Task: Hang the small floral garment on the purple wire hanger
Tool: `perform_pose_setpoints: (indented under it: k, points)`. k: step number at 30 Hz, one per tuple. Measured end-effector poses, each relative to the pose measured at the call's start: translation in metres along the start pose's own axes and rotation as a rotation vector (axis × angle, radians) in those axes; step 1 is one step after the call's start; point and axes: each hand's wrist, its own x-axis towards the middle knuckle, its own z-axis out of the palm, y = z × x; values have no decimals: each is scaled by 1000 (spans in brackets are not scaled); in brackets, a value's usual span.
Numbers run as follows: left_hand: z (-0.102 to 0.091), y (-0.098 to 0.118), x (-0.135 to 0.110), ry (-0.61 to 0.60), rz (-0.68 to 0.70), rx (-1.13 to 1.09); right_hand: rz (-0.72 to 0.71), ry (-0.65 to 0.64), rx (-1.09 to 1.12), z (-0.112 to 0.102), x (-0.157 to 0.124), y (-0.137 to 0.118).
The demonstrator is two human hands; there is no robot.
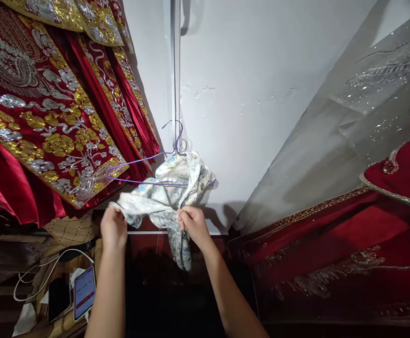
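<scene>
A pale floral garment (pixel 171 188) is bunched on a purple wire hanger (pixel 139 166) in front of the white wall. My left hand (pixel 113 230) grips the garment's left edge with closed fingers. My right hand (pixel 192 224) pinches the cloth near its middle, where a strip of it hangs down. The hanger's hook points up by a vertical white pipe (pixel 175 70); I cannot tell whether it is hooked on anything.
Red robes with gold and silver embroidery (pixel 46 112) hang at the left. A red embroidered garment under clear plastic (pixel 349 197) fills the right. Below left, a lit phone (pixel 84 292) and white cables (pixel 46 267) lie on a cluttered surface.
</scene>
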Motion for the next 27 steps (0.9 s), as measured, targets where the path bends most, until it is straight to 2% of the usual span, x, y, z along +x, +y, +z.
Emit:
perform_pose_setpoints:
  k: [3,5,7,9,11,14,17,20,22,24,26,27]
  points:
    - [15,-32,-45,-134,-164,41,149,260,95,-20,-21,32]
    - [27,-43,-62,-220,-223,50,281,438,32,-42,-37,58]
    - [39,-44,-67,-273,-243,34,380,447,-43,-65,-53,79]
    - [53,-38,-69,-329,-248,5,450,359,-98,-81,-66,90]
    - [70,-24,-76,-424,-245,-35,465,289,-152,-86,-70,89]
    - [94,5,-97,-604,-219,-79,336,220,-179,-75,-60,73]
    - [106,36,-118,-717,-142,-43,258,103,1,-51,-43,49]
    - [102,57,-122,-747,-1,64,366,-60,261,-27,-35,28]
    - [92,62,-114,-710,62,132,434,-189,363,-17,-36,16]
    - [81,59,-102,-637,101,174,432,-319,355,-12,-39,6]
    - [70,51,-92,-580,123,182,351,-434,226,-12,-39,-4]
    - [66,46,-90,-590,107,176,295,-476,137,-14,-37,-8]
